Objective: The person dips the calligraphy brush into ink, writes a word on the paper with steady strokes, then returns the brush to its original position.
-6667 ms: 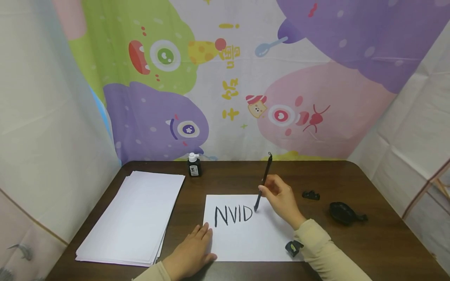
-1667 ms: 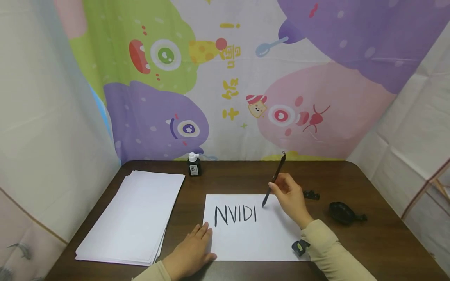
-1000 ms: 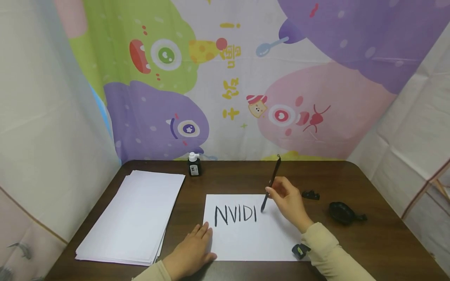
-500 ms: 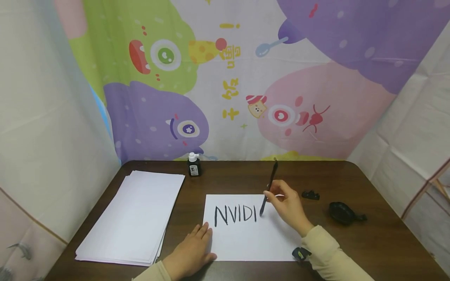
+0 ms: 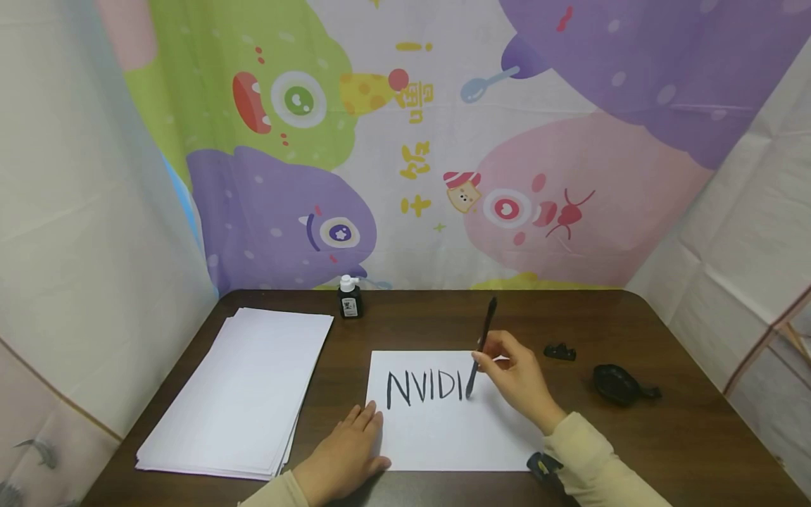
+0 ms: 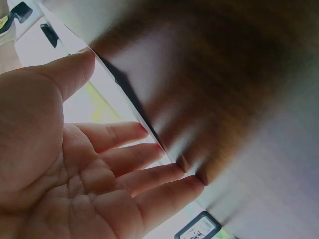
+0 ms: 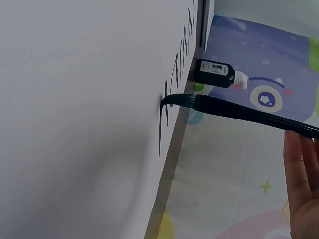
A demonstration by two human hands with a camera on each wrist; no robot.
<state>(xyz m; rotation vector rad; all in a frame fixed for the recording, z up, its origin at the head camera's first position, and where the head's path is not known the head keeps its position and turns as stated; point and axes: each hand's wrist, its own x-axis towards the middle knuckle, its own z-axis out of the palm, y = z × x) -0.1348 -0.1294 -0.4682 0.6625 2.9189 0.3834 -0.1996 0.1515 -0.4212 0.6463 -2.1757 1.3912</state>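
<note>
My right hand (image 5: 516,377) pinches a dark calligraphy brush (image 5: 486,327) between thumb and fingers. Its tip touches a white sheet of paper (image 5: 453,443), just right of the black letters NVIDI. In the right wrist view the bristles of the brush (image 7: 239,109) bend against the paper, at one end of a thin slanting stroke (image 7: 160,139); in the head view the brush largely hides this stroke. My left hand (image 5: 345,451) rests flat at the sheet's left edge, fingers extended. The left wrist view shows the left hand's palm side (image 6: 75,174) and its fingertips along that edge.
A stack of white paper (image 5: 247,394) lies on the left of the dark wooden table (image 5: 684,451). Behind the sheet stands a black ink bottle (image 5: 350,304) with a white cap. To the right are a small black brush rest (image 5: 560,351) and a black leaf-shaped dish (image 5: 617,384).
The letter I after the D has appeared since the oldest frame. Over the last second, my right hand and the brush have moved down and slightly left across the paper. The left hand has stayed still.
</note>
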